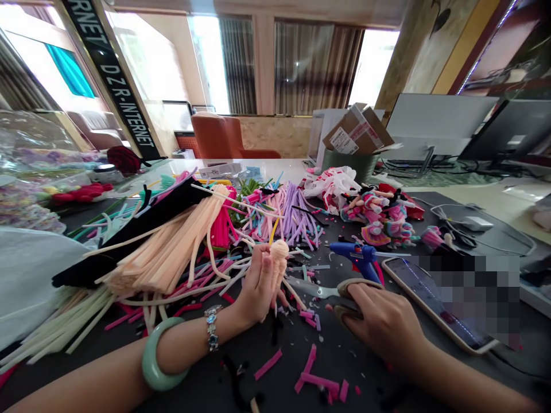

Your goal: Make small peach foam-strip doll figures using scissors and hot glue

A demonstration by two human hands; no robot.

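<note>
My left hand [257, 287] is closed around a small doll-like figure [279, 259] wound from cream pipe cleaners, its rounded top pointing up. From its lower end a loose cream stem slants down to the right. Scissors [321, 291] are in my right hand [390, 318], with fingers through the handles. Their blades point left toward the lower part of the figure; whether they touch it I cannot tell. Behind my left hand lies a thick bundle of cream pipe cleaners [181, 241]. A blue glue gun [356, 257] rests just beyond the scissors.
Lilac pipe cleaners [297, 212] and a black bundle [138, 229] are piled farther back. Finished-looking pink and blue dolls [379, 215] lie at the back right. A phone [439, 304] is right of my hand. Pink offcuts [318, 381] are scattered in front.
</note>
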